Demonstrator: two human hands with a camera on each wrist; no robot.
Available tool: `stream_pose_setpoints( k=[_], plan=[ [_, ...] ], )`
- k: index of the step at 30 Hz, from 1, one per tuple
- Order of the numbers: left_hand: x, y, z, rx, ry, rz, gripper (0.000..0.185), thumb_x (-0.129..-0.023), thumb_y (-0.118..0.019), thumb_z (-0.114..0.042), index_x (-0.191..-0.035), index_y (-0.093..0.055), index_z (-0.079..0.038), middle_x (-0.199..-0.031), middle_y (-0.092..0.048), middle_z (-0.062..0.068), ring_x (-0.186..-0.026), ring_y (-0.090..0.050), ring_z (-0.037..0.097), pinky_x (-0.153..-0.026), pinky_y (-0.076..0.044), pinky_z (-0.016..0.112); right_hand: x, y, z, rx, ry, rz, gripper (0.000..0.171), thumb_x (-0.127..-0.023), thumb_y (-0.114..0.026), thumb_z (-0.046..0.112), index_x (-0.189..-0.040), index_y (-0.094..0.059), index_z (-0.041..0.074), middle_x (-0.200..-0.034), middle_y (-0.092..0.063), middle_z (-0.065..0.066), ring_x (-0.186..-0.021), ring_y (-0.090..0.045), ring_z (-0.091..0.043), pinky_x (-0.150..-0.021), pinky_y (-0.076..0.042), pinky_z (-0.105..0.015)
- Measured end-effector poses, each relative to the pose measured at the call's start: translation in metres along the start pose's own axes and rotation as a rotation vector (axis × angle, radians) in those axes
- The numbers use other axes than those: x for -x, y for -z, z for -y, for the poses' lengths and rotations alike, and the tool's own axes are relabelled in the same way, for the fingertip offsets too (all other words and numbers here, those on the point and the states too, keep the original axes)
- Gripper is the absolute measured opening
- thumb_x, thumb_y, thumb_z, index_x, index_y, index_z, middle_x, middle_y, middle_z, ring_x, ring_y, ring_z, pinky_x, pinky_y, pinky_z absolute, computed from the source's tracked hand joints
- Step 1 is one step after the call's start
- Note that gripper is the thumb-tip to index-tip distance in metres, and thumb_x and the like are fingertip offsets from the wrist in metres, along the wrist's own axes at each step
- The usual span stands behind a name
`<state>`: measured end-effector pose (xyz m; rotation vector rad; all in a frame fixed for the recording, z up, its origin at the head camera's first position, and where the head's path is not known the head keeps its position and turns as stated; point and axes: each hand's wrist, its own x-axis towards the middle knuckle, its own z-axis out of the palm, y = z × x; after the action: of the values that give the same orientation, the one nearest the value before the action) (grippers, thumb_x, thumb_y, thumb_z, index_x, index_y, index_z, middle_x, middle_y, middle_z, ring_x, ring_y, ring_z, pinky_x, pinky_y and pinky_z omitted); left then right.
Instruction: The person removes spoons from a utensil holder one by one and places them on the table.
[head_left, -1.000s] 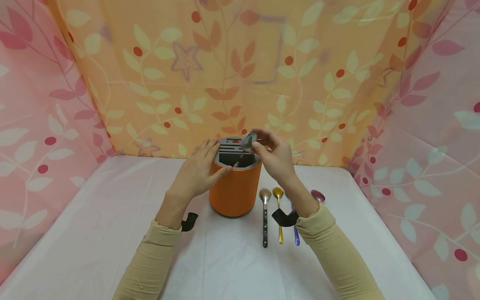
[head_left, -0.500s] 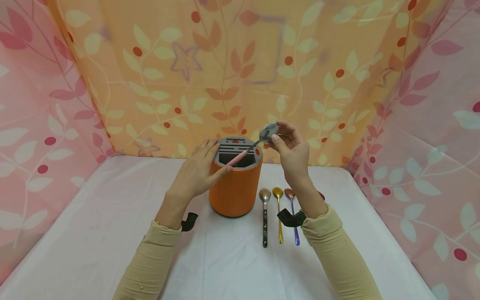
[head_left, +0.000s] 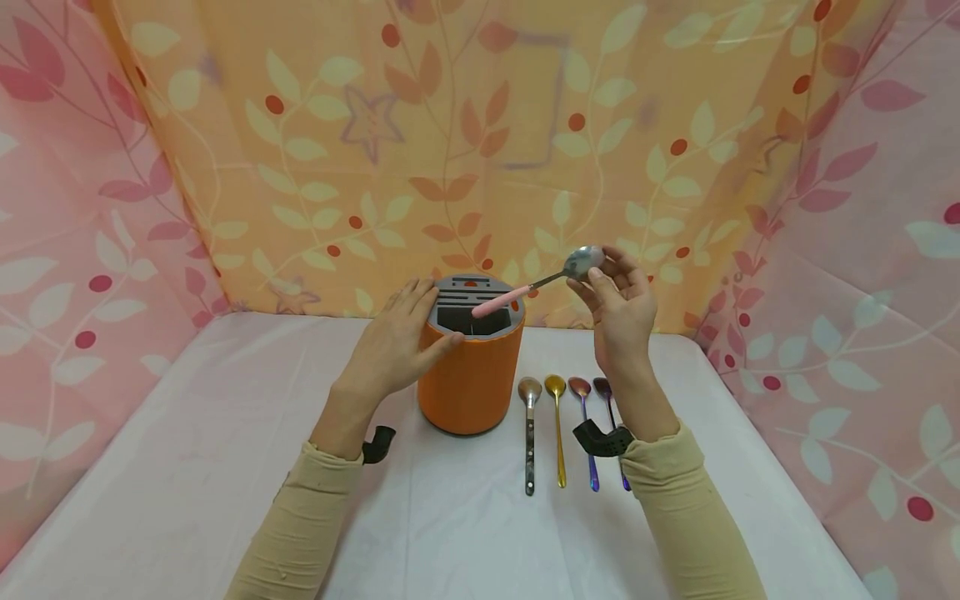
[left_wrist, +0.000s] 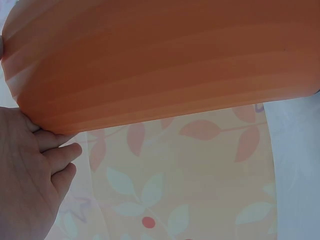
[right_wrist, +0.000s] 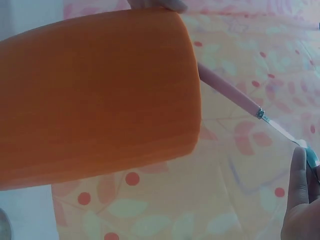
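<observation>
An orange utensil holder (head_left: 468, 383) with a grey slotted top stands upright mid-table. My left hand (head_left: 393, 342) holds it near the rim at the left, thumb at the front and fingers round the far side; the left wrist view shows those fingers (left_wrist: 62, 157) against the orange wall. My right hand (head_left: 626, 308) pinches a spoon (head_left: 504, 301) by its silver bowl. Its pink handle slants down to the left, the end over the holder's large front opening. From the right wrist view, part of the pink handle (right_wrist: 230, 90) is hidden behind the holder.
In a row right of the holder lie a spoon with a dark riveted handle (head_left: 530, 442), a gold spoon (head_left: 559, 433), a purple-blue spoon (head_left: 585, 417) and a dark spoon (head_left: 603, 388), partly under my right wrist. Patterned cloth (head_left: 480, 167) walls the white table's back and sides.
My right hand has drawn the pink-handled spoon up and to the right, so its handle has come out of the holder's opening. The left hand has stayed on the holder.
</observation>
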<state>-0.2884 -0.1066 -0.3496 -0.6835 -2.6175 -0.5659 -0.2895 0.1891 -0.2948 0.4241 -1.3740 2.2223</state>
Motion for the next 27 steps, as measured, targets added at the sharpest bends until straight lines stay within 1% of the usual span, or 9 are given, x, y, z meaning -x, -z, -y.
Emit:
stream_pose_setpoints(
  k=[4,8,15,19,22,24,27],
  plan=[
    [0.000,0.000,0.000,0.004,0.002,0.000,0.093,-0.101,-0.049,-0.069,-0.161,-0.034,0.001,-0.170,-0.027,0.013,-0.159,-0.019,0.035,-0.129,-0.016,0.052,-0.002,0.011,0.003,-0.047,-0.009,-0.047,0.033,-0.102,-0.058,-0.009,-0.134,-0.057,-0.005,-0.118,-0.060,-0.017,-0.094,-0.070,-0.024,-0.086,-0.063,-0.032],
    [0.000,-0.001,0.000,0.002,0.003,0.003,0.093,-0.101,-0.049,-0.069,-0.161,-0.034,0.001,-0.170,-0.027,0.013,-0.159,-0.018,0.035,-0.130,-0.015,0.051,-0.005,0.023,0.006,-0.101,-0.021,-0.096,0.029,-0.101,-0.058,-0.009,-0.128,-0.062,0.000,-0.119,-0.059,-0.018,-0.094,-0.070,-0.025,-0.086,-0.063,-0.033],
    [0.000,-0.001,0.000,0.005,0.011,0.007,0.094,-0.101,-0.049,-0.070,-0.161,-0.033,0.000,-0.171,-0.026,0.012,-0.159,-0.018,0.034,-0.130,-0.015,0.051,-0.007,0.044,0.012,-0.196,-0.035,-0.172,0.026,-0.101,-0.059,-0.009,-0.125,-0.062,-0.004,-0.115,-0.058,-0.019,-0.088,-0.070,-0.025,-0.084,-0.063,-0.033],
    [0.000,-0.002,0.001,0.007,0.008,0.005,0.094,-0.100,-0.049,-0.070,-0.161,-0.033,0.000,-0.171,-0.026,0.012,-0.159,-0.018,0.034,-0.130,-0.015,0.051,-0.008,0.058,0.015,-0.221,-0.038,-0.209,0.027,-0.099,-0.061,-0.010,-0.126,-0.061,-0.008,-0.112,-0.058,-0.020,-0.085,-0.071,-0.026,-0.082,-0.063,-0.034],
    [0.000,-0.002,0.000,0.007,0.001,-0.002,0.093,-0.101,-0.050,-0.068,-0.161,-0.033,0.001,-0.170,-0.027,0.013,-0.159,-0.019,0.035,-0.130,-0.015,0.051,-0.008,0.069,0.015,-0.196,-0.037,-0.222,0.029,-0.098,-0.063,-0.010,-0.126,-0.062,-0.010,-0.111,-0.060,-0.020,-0.085,-0.072,-0.027,-0.080,-0.064,-0.035],
    [0.000,-0.002,0.001,0.007,-0.002,-0.005,0.093,-0.101,-0.051,-0.068,-0.161,-0.033,0.001,-0.170,-0.027,0.013,-0.159,-0.019,0.035,-0.130,-0.015,0.051,-0.009,0.078,0.016,-0.168,-0.050,-0.222,0.028,-0.097,-0.065,-0.009,-0.125,-0.065,-0.008,-0.110,-0.060,-0.020,-0.085,-0.073,-0.027,-0.080,-0.064,-0.034],
    [0.000,-0.003,0.001,0.005,-0.003,-0.004,0.093,-0.101,-0.051,-0.068,-0.161,-0.033,0.001,-0.170,-0.027,0.013,-0.159,-0.018,0.035,-0.130,-0.015,0.051,-0.009,0.092,0.015,-0.094,-0.078,-0.209,0.026,-0.097,-0.066,-0.009,-0.123,-0.068,-0.005,-0.110,-0.059,-0.018,-0.086,-0.073,-0.025,-0.080,-0.063,-0.033]
  ],
)
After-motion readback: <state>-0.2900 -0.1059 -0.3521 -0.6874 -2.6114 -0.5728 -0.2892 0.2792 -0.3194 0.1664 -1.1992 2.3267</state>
